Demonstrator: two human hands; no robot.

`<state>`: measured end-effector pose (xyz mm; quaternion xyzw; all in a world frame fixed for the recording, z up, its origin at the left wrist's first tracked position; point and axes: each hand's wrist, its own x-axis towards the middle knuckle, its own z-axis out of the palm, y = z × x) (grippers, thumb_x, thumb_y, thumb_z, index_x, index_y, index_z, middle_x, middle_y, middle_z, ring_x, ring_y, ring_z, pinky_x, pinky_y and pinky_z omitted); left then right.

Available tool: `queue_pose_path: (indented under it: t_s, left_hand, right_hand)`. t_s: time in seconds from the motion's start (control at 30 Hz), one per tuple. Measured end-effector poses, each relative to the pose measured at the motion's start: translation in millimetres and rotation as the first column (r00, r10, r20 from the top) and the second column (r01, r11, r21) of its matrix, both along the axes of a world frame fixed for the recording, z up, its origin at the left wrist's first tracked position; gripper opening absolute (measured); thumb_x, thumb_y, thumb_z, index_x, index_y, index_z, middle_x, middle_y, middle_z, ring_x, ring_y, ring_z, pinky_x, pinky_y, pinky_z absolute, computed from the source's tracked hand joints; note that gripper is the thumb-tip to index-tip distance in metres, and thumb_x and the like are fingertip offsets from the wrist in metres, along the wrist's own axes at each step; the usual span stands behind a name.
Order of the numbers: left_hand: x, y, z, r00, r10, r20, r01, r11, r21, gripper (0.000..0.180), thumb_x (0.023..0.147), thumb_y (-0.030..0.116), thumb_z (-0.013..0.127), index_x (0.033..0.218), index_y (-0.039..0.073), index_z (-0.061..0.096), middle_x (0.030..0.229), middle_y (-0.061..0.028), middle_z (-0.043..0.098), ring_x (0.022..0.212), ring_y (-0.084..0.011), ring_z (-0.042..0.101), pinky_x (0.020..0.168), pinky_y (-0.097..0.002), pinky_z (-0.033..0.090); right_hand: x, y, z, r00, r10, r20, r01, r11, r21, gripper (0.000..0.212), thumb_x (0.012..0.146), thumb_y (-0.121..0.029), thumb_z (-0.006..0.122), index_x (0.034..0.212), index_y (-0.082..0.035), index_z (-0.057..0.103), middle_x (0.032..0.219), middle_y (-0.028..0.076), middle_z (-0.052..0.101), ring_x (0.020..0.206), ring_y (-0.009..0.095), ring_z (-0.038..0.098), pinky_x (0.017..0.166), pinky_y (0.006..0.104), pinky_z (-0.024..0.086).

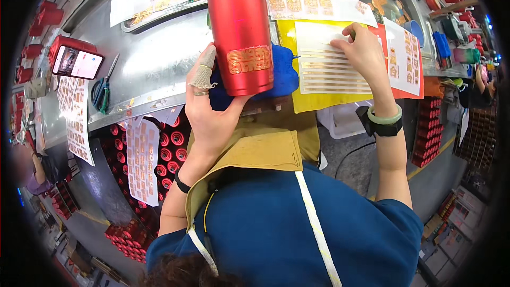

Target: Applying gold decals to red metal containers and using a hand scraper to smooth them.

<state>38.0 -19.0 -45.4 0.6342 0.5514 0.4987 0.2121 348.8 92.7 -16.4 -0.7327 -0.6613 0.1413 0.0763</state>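
- The left hand holds the lower end of the smooth red metal cylinder over the soft blue cloth; a loose grip could let this round body roll.
- The right hand bends at the flat white sheet with thin gold strips; whether it pinches anything, I cannot tell.

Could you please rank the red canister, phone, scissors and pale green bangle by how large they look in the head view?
1. Red canister, clearly largest, though perhaps nearer the camera.
2. Phone and scissors, unranked: the scissors look longer, the phone broader.
3. Pale green bangle, smallest.
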Motion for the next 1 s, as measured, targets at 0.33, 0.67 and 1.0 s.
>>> queue_pose_path:
  t_s: [0.33, 0.67, 1.0]
  left_hand:
    - [2, -1, -1, 1.0, 0.015, -0.027, -0.014, 1.0, 0.017, 0.077, 0.075, 0.003, 0.088, 0.144, -0.001, 0.055, 0.144, -0.0187, 0.058, 0.13, -0.033, 0.059, 0.109, -0.0408, 0.049]
    - [-2, -2, 1, 0.999, -0.006, -0.038, 0.005, 1.0, -0.014, 0.076, 0.076, -0.001, 0.084, 0.146, 0.0, 0.055, 0.145, -0.0168, 0.058, 0.127, -0.0309, 0.061, 0.105, -0.0382, 0.052]
    - [-2, -4, 11, 0.992, -0.109, 0.066, 0.111, 0.993, -0.029, 0.079, 0.08, -0.002, 0.075, 0.153, 0.002, 0.046, 0.157, -0.0196, 0.045, 0.141, -0.0343, 0.05, 0.114, -0.0417, 0.043]
  right_hand:
    - [35, 35, -21, 0.949, 0.26, -0.179, -0.258, 0.966, 0.032, 0.04, 0.082, -0.018, 0.085, 0.114, -0.003, 0.067, 0.099, 0.006, 0.063, 0.086, 0.018, 0.056, 0.077, 0.032, 0.048]
    - [31, 42, -21, 0.921, 0.356, -0.16, -0.32, 0.923, 0.215, 0.015, 0.097, -0.014, 0.065, 0.104, -0.002, 0.07, 0.084, 0.015, 0.07, 0.079, 0.032, 0.067, 0.073, 0.0387, 0.051]
    - [-82, -66, 64, 0.725, 0.407, -0.556, -0.363, 0.911, 0.194, 0.009, 0.097, -0.007, 0.068, 0.099, 0.001, 0.069, 0.079, 0.007, 0.065, 0.067, 0.014, 0.055, 0.063, 0.0291, 0.044]
